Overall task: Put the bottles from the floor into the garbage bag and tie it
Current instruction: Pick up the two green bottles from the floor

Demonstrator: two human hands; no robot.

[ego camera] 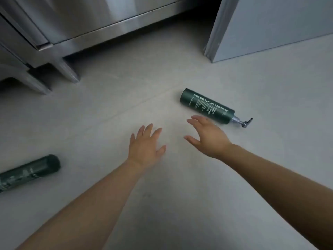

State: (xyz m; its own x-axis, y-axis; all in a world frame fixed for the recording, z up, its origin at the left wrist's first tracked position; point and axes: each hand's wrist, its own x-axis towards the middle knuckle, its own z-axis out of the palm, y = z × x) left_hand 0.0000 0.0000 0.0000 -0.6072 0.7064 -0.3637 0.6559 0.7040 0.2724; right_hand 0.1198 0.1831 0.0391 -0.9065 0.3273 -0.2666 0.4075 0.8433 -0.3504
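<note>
The pump bottle [207, 106] is dark green with white lettering and a silver and black pump head [243, 121]. The second bottle [29, 173] is dark green too, its pale print blurred. The floor [180, 195] is plain pale grey. The cabinet [90, 20] is brushed silver; the panel [270, 24] is light grey.

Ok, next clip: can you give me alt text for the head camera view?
Two bare hands reach out over a grey floor, the right hand open just short of a dark green pump bottle lying on its side. The left hand is open and empty; a second green bottle lies at the left edge, with a steel cabinet behind.
</note>
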